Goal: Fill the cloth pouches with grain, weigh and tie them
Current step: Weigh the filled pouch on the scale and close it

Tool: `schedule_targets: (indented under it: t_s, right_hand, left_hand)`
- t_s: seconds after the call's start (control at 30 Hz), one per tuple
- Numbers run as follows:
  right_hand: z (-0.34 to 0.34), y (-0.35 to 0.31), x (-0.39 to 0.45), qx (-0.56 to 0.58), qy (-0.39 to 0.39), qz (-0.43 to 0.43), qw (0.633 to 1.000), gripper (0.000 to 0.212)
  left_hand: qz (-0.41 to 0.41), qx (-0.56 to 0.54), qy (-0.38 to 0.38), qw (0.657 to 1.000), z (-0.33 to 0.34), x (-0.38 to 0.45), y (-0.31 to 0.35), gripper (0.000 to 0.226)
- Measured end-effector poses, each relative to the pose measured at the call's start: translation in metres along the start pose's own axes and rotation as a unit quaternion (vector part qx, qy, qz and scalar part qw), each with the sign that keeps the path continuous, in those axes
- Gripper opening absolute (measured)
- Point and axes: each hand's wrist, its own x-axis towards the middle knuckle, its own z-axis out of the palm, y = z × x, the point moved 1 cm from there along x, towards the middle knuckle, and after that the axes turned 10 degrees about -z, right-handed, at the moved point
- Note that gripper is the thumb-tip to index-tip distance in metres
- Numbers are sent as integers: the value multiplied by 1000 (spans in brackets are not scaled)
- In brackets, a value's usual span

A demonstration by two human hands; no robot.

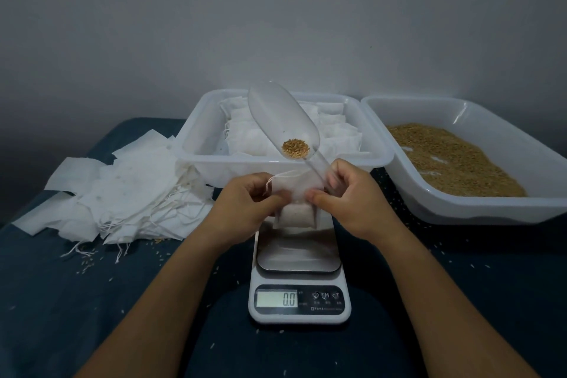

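Head view: both hands meet above the scale [299, 258]. Left hand [245, 205] pinches the left side of the pouch [296, 202] mouth, thumb and fingers pressed together on the cloth. Right hand [349, 205] pinches the right side of the mouth, and the handle of the clear scoop [283, 123] passes under its fingers; whether those fingers also clamp the handle, I cannot tell. The pouch hangs between the two grips, lower half bulging with grain, bottom just above or barely touching the scale platform. Display reads 0.0.

Scoop bowl rises up and away from the right grip, with a small heap of grain [296, 148] lying at its handle end.

Risks, as judged:
- Scoop is held awkwardly beside the pouch mouth; a tilt could spill the leftover grain over the hands and scale. Loose grains already lie scattered on the dark surface [76, 301].
- Drawstring [271, 182] dangles by the left grip; pulling it unevenly could leave the mouth gaping.
- If the pouch bears on the platform while still being held, any reading would be false.

Containers:
- Tub [196, 144] just beyond the grips: white pouches packed in rows.
- Tray [460, 209] beyond and right of the right grip: loose brown grain, bare patches showing.
- Left of the left grip: a loose pile of flat empty pouches [122, 190], strings trailing.
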Motion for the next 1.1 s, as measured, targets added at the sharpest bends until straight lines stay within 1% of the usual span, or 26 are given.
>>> schedule_targets:
  t_s: [0.07, 0.17, 0.27, 0.33, 0.4, 0.5, 0.67, 0.77, 0.87, 0.93, 1.0, 1.1]
  right_hand:
    - [0, 2, -1, -8, -25, 7, 1000, 52]
    - [0, 5, -2, -20, -62, 15, 998, 52]
    - [-2, 7, -2, -35, -84, 15, 996, 53]
    - [-2, 9, -2, -42, -88, 19, 995, 53]
    - [-3, 10, -2, -43, -86, 30, 995, 55]
    - [-5, 12, -1, -30, -67, 54, 996, 57]
    - [-9, 9, 0, -20, -20, 76, 997, 44]
    - [-10, 6, 0, -16, 11, 72, 997, 48]
    - [-11, 4, 1, -24, 38, 50, 998, 44]
    - [-12, 3, 1, -12, 60, 54, 997, 42]
    - [-14, 2, 2, 14, 86, 68, 994, 41]
    - [-14, 4, 3, 58, 121, 94, 986, 41]
  left_hand:
    - [-8, 26, -14, 1000, -2, 1, -2, 13]
    - [-19, 60, -40, 997, -3, 0, -3, 29]
    - [-12, 133, -29, 991, -2, -2, -2, 23]
    - [1, 156, -15, 988, -2, -3, -1, 23]
    - [16, 176, -6, 984, -2, -3, -1, 25]
    - [14, 198, 8, 980, -2, -2, -3, 26]
    - [18, 227, 37, 973, -2, 0, -8, 26]
    - [4, 208, 80, 975, -4, 3, -13, 18]
    - [-53, 179, 146, 972, -9, 9, -19, 4]
    - [-97, 156, 199, 963, -13, 13, -22, 11]
    - [-137, 94, 250, 954, -18, 16, -24, 19]
    - [-175, 15, 298, 938, -28, 21, -27, 26]
